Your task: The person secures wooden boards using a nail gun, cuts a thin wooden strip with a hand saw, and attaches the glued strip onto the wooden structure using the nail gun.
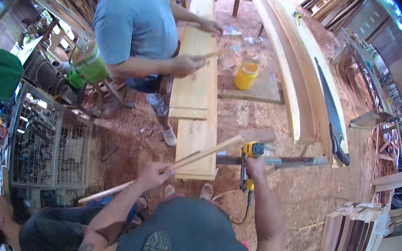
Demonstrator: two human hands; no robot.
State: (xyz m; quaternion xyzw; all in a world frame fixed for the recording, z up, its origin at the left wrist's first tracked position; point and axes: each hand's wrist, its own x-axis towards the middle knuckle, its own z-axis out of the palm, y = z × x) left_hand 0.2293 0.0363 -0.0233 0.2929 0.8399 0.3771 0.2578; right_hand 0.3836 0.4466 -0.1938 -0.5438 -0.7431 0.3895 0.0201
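Note:
My left hand (154, 175) is closed around a long thin wooden strip (215, 149), which slants over the near end of a pale plank (193, 142). A second, shorter strip seems to lie along it near my fingers. My right hand (255, 168) grips a yellow and black nail gun (245, 164), held upright just right of the plank's end. A hose (245, 212) hangs from its lower end. On top of the plank rests a shorter board (191, 91). My fingers on the nail gun are partly hidden.
Across the planks stands a person in a blue shirt (136, 18), holding a thin stick-like thing (213, 54). Another person (41, 221) is close at lower left. A yellow container (246, 75), long curved boards (297, 87), a handsaw (330, 107) and stacked wood pieces (348, 239) are to the right.

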